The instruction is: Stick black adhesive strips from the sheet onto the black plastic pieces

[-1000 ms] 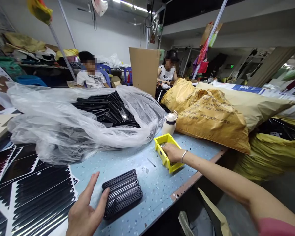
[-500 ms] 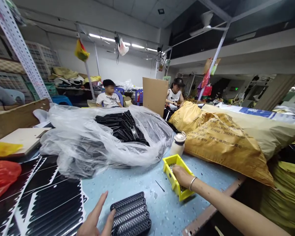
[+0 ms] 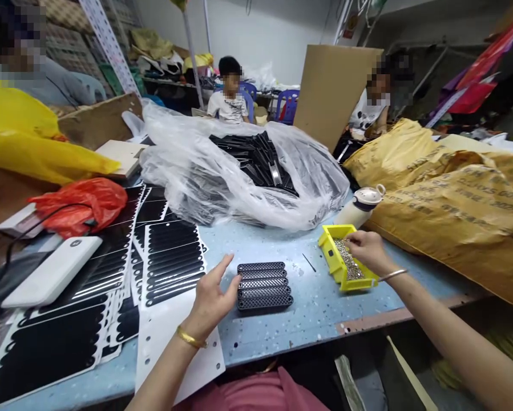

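A row of black perforated plastic grille pieces (image 3: 265, 284) lies side by side on the speckled blue table (image 3: 282, 245). My left hand (image 3: 213, 299) rests against their left end, fingers spread and holding nothing. My right hand (image 3: 366, 250) is over a small yellow bin (image 3: 336, 264) full of small metal screws, fingers pinched at the screws; whether a screw is between them is hidden.
A clear plastic bag (image 3: 222, 171) of black parts fills the table's middle. Black sticker sheets (image 3: 162, 257), a white power bank (image 3: 53, 269) and a red bag (image 3: 79, 202) lie left. A white bottle (image 3: 361, 205) and yellow sacks (image 3: 453, 200) are right. Other people sit behind.
The view swung down and left. My left hand stays at the grille pieces. My right hand stays at the yellow bin, now with fingers pinched over the screws.
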Available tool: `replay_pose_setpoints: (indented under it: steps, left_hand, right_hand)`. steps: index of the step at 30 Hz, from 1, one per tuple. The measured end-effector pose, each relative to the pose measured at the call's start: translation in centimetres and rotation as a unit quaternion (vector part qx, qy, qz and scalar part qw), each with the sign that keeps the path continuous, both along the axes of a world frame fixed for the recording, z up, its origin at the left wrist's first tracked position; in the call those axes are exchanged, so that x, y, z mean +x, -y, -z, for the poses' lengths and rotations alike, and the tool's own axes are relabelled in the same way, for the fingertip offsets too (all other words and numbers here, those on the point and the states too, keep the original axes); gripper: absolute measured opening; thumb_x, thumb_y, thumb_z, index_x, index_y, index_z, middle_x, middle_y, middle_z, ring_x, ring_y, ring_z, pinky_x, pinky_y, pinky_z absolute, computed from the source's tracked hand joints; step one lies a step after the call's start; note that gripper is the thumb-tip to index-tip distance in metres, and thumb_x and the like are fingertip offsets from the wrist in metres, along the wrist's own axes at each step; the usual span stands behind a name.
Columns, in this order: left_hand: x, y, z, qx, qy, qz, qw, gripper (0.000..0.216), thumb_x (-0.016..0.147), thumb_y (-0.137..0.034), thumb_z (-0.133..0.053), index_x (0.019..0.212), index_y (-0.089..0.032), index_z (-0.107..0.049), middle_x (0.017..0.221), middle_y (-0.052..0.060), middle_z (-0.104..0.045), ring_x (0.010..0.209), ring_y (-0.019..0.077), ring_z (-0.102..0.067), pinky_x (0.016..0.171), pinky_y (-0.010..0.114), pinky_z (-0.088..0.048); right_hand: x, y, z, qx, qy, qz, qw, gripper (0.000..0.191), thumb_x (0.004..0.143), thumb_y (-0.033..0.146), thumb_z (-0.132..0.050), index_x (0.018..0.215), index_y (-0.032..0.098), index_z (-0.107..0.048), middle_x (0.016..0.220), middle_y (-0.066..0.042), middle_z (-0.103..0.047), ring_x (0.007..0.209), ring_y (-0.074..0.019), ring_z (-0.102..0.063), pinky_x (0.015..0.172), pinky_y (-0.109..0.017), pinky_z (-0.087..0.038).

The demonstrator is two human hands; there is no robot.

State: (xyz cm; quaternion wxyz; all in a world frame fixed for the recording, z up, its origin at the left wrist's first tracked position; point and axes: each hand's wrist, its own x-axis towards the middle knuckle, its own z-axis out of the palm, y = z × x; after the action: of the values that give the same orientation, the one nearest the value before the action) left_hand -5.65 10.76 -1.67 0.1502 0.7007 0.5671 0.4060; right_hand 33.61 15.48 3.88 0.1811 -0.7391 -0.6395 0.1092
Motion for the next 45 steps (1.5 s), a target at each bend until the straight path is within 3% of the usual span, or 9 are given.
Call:
replay_pose_setpoints:
  steps: [4, 7, 11, 14, 19, 24, 30, 37, 45]
  left_hand:
    - [0.0, 0.4, 0.7, 0.025, -0.005, 0.057, 0.998, 0.041, 0.083, -0.028, -0.057, 0.122, -0.016, -0.061, 0.123, 0.014, -0.067, 0.111, 0.0284, -0.065, 0.090, 0.040, -0.056]
    - [0.5, 0.7, 1.1, 0.034, -0.034, 0.092, 0.995, 0.041, 0.082, -0.025, -0.057, 0.122, -0.016, -0.061, 0.126, 0.015, -0.065, 0.126, 0.0314, -0.053, 0.099, 0.047, -0.050]
    - [0.8, 1.2, 1.3, 0.020, -0.106, 0.102, 0.989, 0.042, 0.079, -0.024, -0.059, 0.121, -0.017, -0.063, 0.135, 0.017, -0.058, 0.132, 0.0369, -0.045, 0.098, 0.055, -0.047]
    - [0.9, 1.6, 1.1, 0.003, -0.149, 0.109, 0.983, 0.042, 0.078, -0.024, -0.061, 0.119, -0.018, -0.064, 0.138, 0.018, -0.055, 0.133, 0.0397, -0.042, 0.098, 0.057, -0.044]
    - [0.9, 1.9, 1.1, -0.016, -0.168, 0.119, 0.979, 0.040, 0.077, -0.023, -0.062, 0.117, -0.019, -0.066, 0.139, 0.017, -0.053, 0.134, 0.0411, -0.040, 0.100, 0.057, -0.042]
    - [0.3, 1.1, 1.2, -0.004, -0.128, 0.119, 0.985, 0.032, 0.080, -0.018, -0.054, 0.109, -0.020, -0.067, 0.134, 0.014, -0.059, 0.130, 0.0365, -0.047, 0.098, 0.053, -0.044]
    - [-1.8, 2.7, 0.0, 0.083, -0.082, 0.018, 0.993, 0.015, 0.086, -0.020, -0.053, 0.091, -0.018, -0.067, 0.085, 0.009, -0.074, 0.078, 0.0231, -0.069, 0.072, 0.036, -0.051]
    - [-0.5, 8.0, 1.2, -0.027, -0.195, 0.141, 0.970, 0.017, 0.086, -0.020, -0.053, 0.072, -0.019, -0.061, 0.064, 0.004, -0.062, 0.057, 0.0188, -0.060, 0.055, 0.029, -0.045]
    - [0.4, 7.8, 2.4, -0.011, -0.235, 0.169, 0.957, 0.030, 0.083, -0.003, -0.042, 0.062, -0.020, -0.055, 0.059, 0.004, -0.059, 0.054, 0.0195, -0.058, 0.053, 0.031, -0.045]
  right_hand:
    - [-4.1, 2.1, -2.7, 0.035, -0.251, -0.036, 0.967, 0.014, 0.070, 0.029, -0.066, 0.074, 0.016, -0.069, 0.055, -0.001, -0.063, 0.046, -0.0138, -0.056, 0.046, -0.025, -0.046]
    - [-10.6, 3.5, -2.0, -0.049, -0.327, -0.134, 0.934, 0.011, 0.073, 0.026, -0.065, 0.077, 0.016, -0.068, 0.052, 0.002, -0.060, 0.044, -0.0131, -0.056, 0.046, -0.025, -0.047]
    - [-18.3, 4.0, 1.4, -0.045, -0.164, -0.249, 0.953, 0.013, 0.074, 0.007, -0.059, 0.075, 0.015, -0.070, 0.070, -0.005, -0.067, 0.065, -0.0159, -0.063, 0.063, -0.027, -0.050]
    - [-20.5, 3.7, 3.0, -0.049, -0.012, -0.304, 0.951, 0.013, 0.077, 0.007, -0.060, 0.078, 0.013, -0.072, 0.081, -0.009, -0.067, 0.077, -0.0187, -0.063, 0.072, -0.028, -0.048]
    - [-19.5, 3.2, 2.8, -0.073, 0.016, -0.297, 0.952, 0.019, 0.080, 0.021, -0.068, 0.098, 0.015, -0.074, 0.085, -0.009, -0.067, 0.076, -0.0186, -0.063, 0.070, -0.027, -0.047]
    - [-17.7, 2.6, 2.8, -0.057, -0.022, -0.257, 0.965, 0.021, 0.081, 0.008, -0.060, 0.094, 0.015, -0.074, 0.086, -0.008, -0.072, 0.079, -0.0178, -0.065, 0.075, -0.026, -0.048]
    - [-16.8, 1.8, 3.2, -0.052, -0.028, -0.255, 0.965, 0.016, 0.075, 0.007, -0.063, 0.075, 0.017, -0.075, 0.074, -0.004, -0.070, 0.068, -0.0159, -0.062, 0.066, -0.025, -0.045]
    - [-16.1, 2.0, 3.4, -0.065, -0.064, -0.255, 0.963, 0.017, 0.069, 0.006, -0.067, 0.079, 0.017, -0.074, 0.073, -0.003, -0.068, 0.064, -0.0142, -0.060, 0.062, -0.024, -0.046]
    - [-14.6, 2.7, 3.2, -0.037, -0.045, -0.217, 0.975, 0.012, 0.078, 0.014, -0.064, 0.081, 0.017, -0.076, 0.074, -0.006, -0.069, 0.072, -0.0176, -0.063, 0.069, -0.027, -0.047]
